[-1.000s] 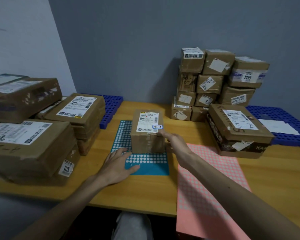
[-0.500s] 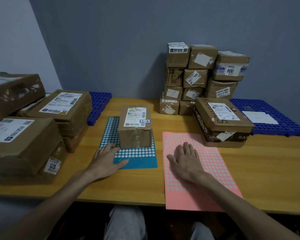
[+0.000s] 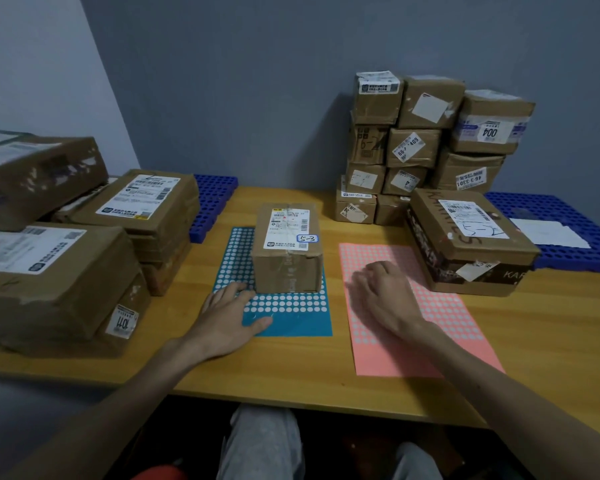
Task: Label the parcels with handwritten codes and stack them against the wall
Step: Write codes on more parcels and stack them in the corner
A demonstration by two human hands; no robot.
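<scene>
A small brown parcel (image 3: 286,249) stands on a blue sticker sheet (image 3: 291,306) at the middle of the wooden table (image 3: 551,341). Its top carries a small sticker (image 3: 307,238) handwritten "5-3". My left hand (image 3: 231,315) rests flat on the blue sheet's near left corner, fingertips by the parcel's base. My right hand (image 3: 383,294) lies on a pink sticker sheet (image 3: 420,327) with its fingers bent down onto the dots; nothing shows in it. A stack of labelled parcels (image 3: 426,147) stands against the back wall.
Large parcels (image 3: 49,271) are piled at the left, with another pile (image 3: 146,209) behind them. A flat box (image 3: 465,240) sits right of the pink sheet. Blue plastic grids (image 3: 575,230) lie at the back right and back left (image 3: 212,199).
My right hand left the "5-3" sticker on the parcel and came down onto the pink sheet, where its fingers have now bent. The left hand stayed on the blue sheet.
</scene>
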